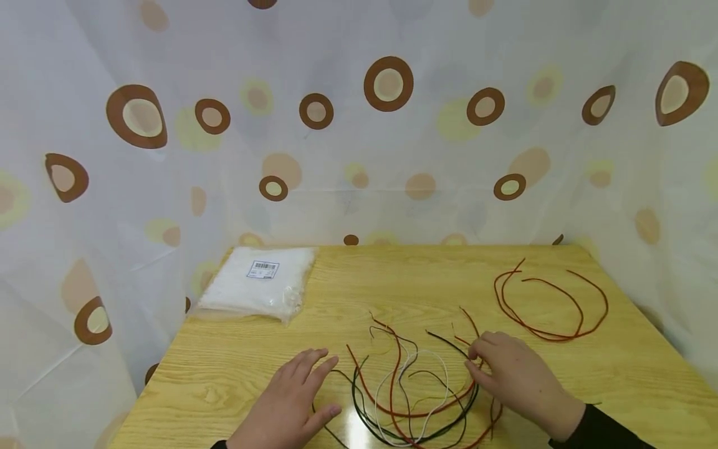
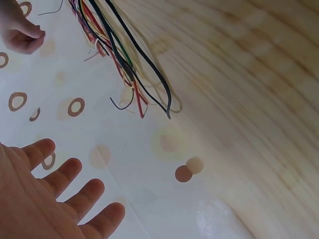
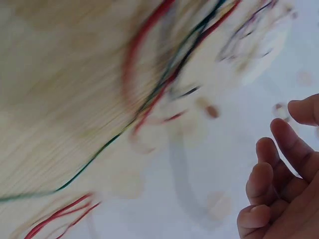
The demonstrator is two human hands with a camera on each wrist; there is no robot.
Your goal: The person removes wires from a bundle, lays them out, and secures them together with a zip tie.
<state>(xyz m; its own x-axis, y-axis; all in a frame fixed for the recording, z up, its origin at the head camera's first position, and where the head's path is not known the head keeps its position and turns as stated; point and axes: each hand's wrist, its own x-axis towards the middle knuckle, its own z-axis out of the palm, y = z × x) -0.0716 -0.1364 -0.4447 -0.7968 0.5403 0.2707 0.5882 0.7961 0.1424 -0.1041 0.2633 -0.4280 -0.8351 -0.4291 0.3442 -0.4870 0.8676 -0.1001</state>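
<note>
A loose tangle of wires lies on the table between both hands in the head view. It includes a thick red wire (image 1: 404,415), a white wire (image 1: 447,380), dark green and black wires (image 1: 445,340) and thin yellow ones. On the left side, my left hand (image 1: 291,402) hovers with spread fingers, holding nothing. My right hand (image 1: 518,377) is above the tangle's right edge, with a red wire passing behind its fingertips. In the right wrist view, the right fingers (image 3: 286,174) are loosely bent, thumb apart, and nothing shows between them.
Separate red wires (image 1: 552,337) form a loose loop at the table's back right. A clear plastic bag of white contents (image 1: 241,290) with a barcode label lies at the back left. A patterned curtain (image 1: 348,143) surrounds the wooden table (image 1: 359,274).
</note>
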